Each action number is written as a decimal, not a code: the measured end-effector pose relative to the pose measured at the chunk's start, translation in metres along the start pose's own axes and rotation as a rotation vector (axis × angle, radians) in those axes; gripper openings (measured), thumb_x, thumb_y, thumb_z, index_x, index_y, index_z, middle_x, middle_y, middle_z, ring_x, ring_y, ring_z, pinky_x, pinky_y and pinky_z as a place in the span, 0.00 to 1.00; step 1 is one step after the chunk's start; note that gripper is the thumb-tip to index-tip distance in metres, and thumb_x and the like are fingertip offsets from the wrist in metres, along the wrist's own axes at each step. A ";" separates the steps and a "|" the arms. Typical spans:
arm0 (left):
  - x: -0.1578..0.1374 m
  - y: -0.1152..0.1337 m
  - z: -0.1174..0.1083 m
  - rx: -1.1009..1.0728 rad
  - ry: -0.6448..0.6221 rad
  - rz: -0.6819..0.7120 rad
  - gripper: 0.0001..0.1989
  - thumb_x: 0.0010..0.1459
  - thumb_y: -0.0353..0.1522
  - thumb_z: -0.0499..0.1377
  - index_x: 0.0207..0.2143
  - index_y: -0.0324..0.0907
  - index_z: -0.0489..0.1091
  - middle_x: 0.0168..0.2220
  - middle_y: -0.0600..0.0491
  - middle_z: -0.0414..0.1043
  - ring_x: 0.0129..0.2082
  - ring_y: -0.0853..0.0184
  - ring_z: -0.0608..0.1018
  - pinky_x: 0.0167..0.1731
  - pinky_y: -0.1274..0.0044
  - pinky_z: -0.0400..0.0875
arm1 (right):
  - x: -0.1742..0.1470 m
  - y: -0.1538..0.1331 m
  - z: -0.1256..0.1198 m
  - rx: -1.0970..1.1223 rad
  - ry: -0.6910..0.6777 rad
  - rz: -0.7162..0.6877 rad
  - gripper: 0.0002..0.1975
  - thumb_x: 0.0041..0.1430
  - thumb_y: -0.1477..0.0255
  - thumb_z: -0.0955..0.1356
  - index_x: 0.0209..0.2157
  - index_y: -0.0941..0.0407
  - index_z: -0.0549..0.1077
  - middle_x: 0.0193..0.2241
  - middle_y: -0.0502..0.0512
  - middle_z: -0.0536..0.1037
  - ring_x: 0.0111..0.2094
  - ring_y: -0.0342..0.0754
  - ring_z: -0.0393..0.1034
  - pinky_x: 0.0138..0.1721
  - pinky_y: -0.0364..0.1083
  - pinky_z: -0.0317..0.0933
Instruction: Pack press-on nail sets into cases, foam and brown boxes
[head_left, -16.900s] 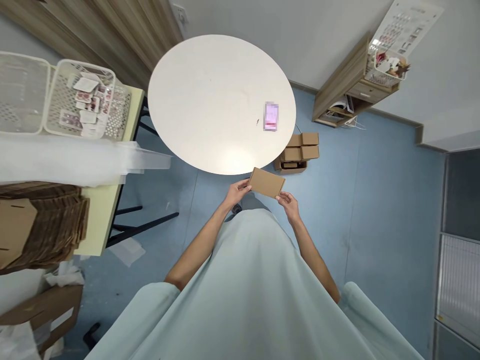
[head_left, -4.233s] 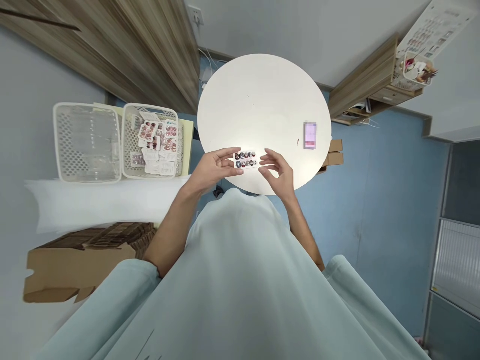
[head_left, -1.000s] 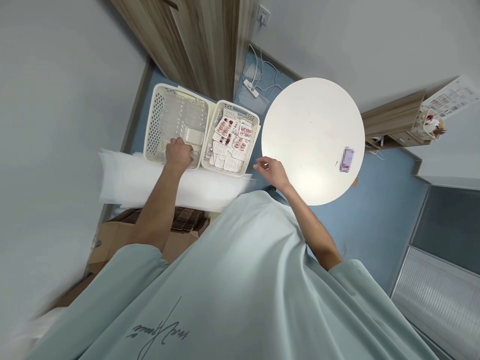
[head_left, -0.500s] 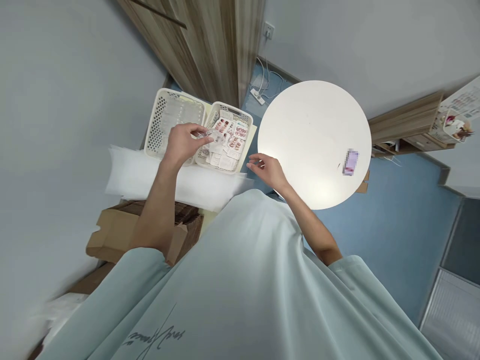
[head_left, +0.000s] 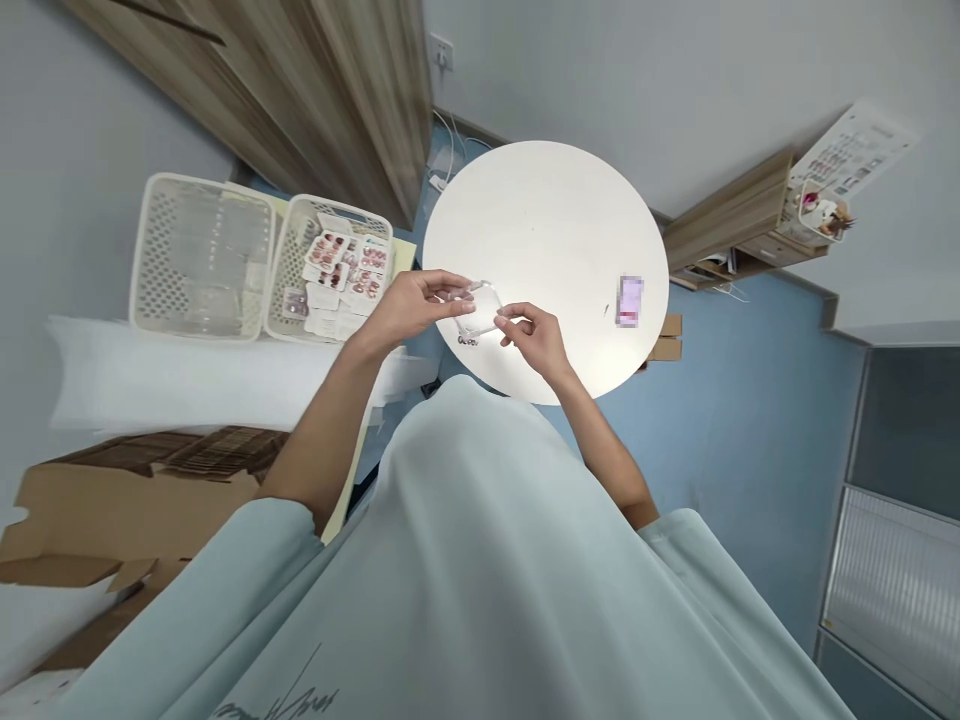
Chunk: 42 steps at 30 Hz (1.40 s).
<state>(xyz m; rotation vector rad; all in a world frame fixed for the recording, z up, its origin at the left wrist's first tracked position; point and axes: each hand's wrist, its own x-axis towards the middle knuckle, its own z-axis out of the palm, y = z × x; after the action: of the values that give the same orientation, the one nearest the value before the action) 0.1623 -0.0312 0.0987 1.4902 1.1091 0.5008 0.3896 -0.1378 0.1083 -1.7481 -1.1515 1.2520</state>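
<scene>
A clear plastic case [head_left: 481, 308] is held between my two hands above the white round table [head_left: 555, 210]. My left hand [head_left: 416, 305] pinches it along its left side, thumb and fingers closed. The fingertips of my right hand [head_left: 536, 338] are closed on its right corner. Small dark shapes show just under the case's lower left edge, too small to make out. To the left, a white basket [head_left: 292, 215] carries several cards with reddish oval pieces [head_left: 328, 252]. Beside it, another white basket [head_left: 154, 225] is filled with stacked clear plastic cases [head_left: 202, 240].
A pixelated purple object [head_left: 629, 302] lies on the table's right side. White wrapping sheets [head_left: 187, 375] lie in front of the baskets, with cardboard boxes [head_left: 127, 510] nearer me. A wooden cabinet [head_left: 330, 100] rises behind the baskets. Power cables [head_left: 450, 150] run on the floor.
My left hand has carried the clear case rightward from over the baskets to the table. My right hand has closed on the case's corner. The view has turned right.
</scene>
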 end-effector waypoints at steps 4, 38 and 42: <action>0.001 0.005 0.049 0.070 -0.030 0.022 0.57 0.46 0.48 0.82 0.76 0.54 0.64 0.67 0.43 0.74 0.59 0.50 0.81 0.55 0.64 0.80 | -0.012 0.028 -0.035 0.249 0.046 0.166 0.28 0.65 0.42 0.74 0.45 0.53 0.81 0.46 0.55 0.85 0.33 0.43 0.80 0.35 0.42 0.73; -0.043 0.027 0.110 -0.278 -0.189 -0.085 0.50 0.32 0.50 0.87 0.59 0.42 0.84 0.57 0.41 0.86 0.61 0.40 0.84 0.69 0.49 0.76 | -0.067 0.073 -0.071 0.335 -0.145 -0.077 0.34 0.42 0.52 0.88 0.48 0.50 0.83 0.56 0.56 0.85 0.65 0.60 0.78 0.77 0.62 0.63; -0.046 0.024 0.102 -0.288 -0.229 -0.115 0.52 0.32 0.52 0.86 0.60 0.41 0.84 0.55 0.40 0.86 0.61 0.40 0.84 0.69 0.49 0.75 | -0.070 0.071 -0.070 0.372 -0.174 -0.029 0.34 0.41 0.52 0.88 0.47 0.50 0.84 0.55 0.55 0.86 0.63 0.59 0.79 0.77 0.63 0.63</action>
<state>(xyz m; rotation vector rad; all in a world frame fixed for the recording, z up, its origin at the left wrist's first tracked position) 0.2329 -0.1211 0.1075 1.1921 0.8954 0.3818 0.4651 -0.2314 0.0901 -1.3650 -0.9592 1.5142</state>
